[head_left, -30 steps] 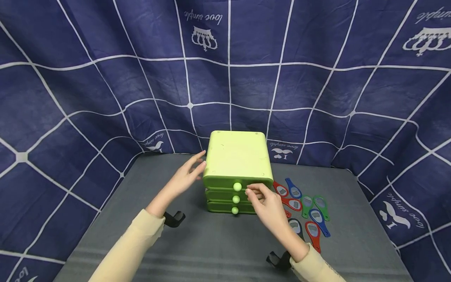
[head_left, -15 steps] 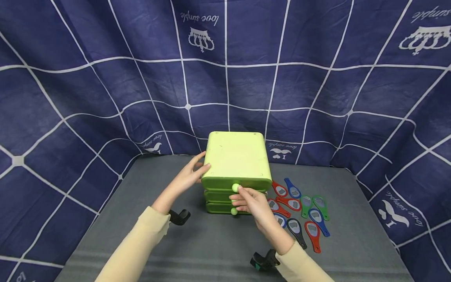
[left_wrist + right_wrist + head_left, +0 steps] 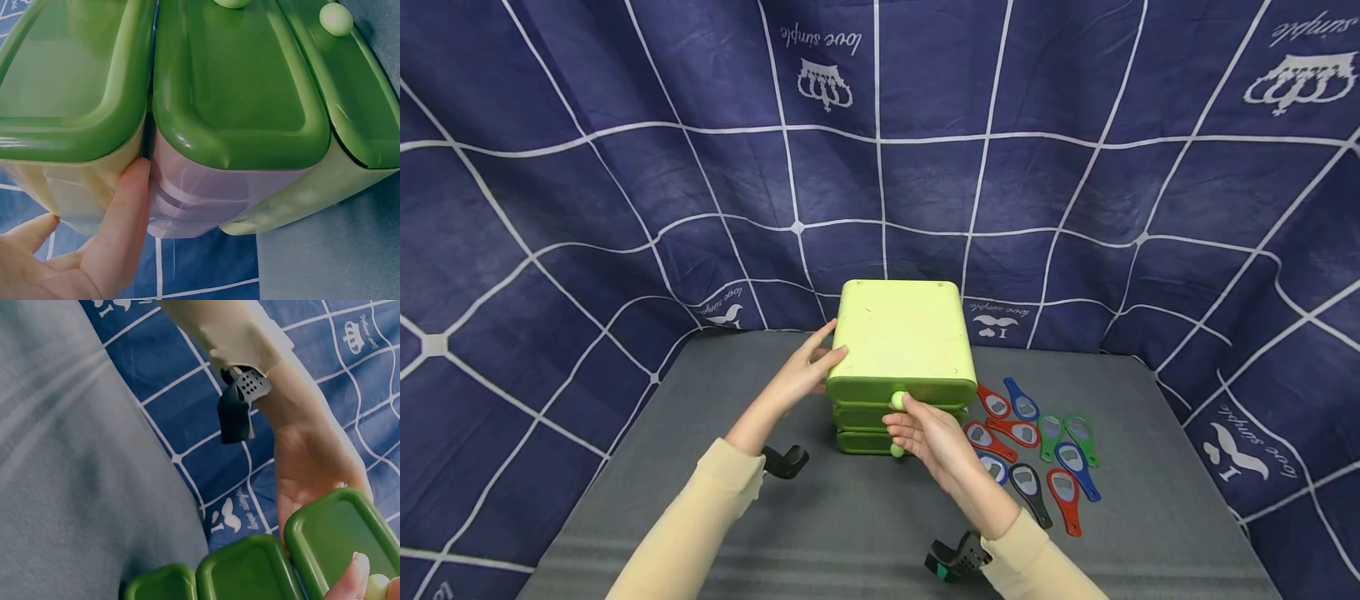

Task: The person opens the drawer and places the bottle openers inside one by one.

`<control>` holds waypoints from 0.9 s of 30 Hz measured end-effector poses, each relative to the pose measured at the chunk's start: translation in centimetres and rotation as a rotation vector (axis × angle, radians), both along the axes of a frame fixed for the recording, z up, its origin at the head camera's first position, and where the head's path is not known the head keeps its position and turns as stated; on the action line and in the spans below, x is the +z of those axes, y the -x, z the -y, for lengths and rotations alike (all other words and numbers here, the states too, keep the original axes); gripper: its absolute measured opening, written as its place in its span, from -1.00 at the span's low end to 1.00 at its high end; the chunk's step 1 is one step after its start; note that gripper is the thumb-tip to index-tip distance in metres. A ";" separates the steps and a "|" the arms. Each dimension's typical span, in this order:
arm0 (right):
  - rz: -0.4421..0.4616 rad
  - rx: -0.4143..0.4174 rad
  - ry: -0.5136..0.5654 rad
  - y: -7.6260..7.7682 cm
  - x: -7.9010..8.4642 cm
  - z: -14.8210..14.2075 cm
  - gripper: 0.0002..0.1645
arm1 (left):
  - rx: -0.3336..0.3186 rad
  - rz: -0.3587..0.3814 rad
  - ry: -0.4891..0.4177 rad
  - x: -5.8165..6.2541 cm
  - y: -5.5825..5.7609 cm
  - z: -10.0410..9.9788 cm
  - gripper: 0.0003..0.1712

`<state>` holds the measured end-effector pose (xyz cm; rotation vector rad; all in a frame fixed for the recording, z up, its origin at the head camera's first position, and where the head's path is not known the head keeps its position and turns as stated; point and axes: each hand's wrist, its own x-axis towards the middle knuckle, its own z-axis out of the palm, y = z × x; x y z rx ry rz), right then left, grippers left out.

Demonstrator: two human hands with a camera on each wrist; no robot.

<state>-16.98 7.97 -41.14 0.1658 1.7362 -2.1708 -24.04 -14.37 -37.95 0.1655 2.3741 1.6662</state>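
A three-drawer cabinet [image 3: 904,333] of smooth, glossy plastic stands towards the back of the grey cloth-covered table [image 3: 842,525], its flat top pale lime and its rounded drawer fronts a deeper green. The right hand [image 3: 931,433] pinches the ball-shaped top knob [image 3: 898,400] between thumb and finger, the other fingers spread below it. The left hand [image 3: 793,379] is not clenched; it rests, fingers extended, against the cabinet's left side. Right of the cabinet lie paddle-shaped gadgets [image 3: 1065,500] in red, blue, green and black, each with a greyish oval face. Behind hangs a creased navy curtain [image 3: 925,183] printed with white grid lines, crowns and moustaches.

The left wrist view alone shows the lilac side wall [image 3: 200,194] of the middle tier, and a fingertip touching the cabinet at the seam above it. The right wrist view brings out the recessed panels of the fronts and the perforated plate [image 3: 250,386] of the black bracket [image 3: 235,415] at the left wrist.
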 end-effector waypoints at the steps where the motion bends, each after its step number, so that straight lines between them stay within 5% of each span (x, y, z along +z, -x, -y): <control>1: 0.000 0.002 0.004 -0.1 0.0 0.0 -0.40 | 0.003 0.003 0.002 0.0 0.0 0.0 -0.15; 27: 0.025 0.121 0.042 -5.9 -0.3 -1.1 -0.41 | 0.037 0.003 0.002 0.2 0.0 -0.2 -0.20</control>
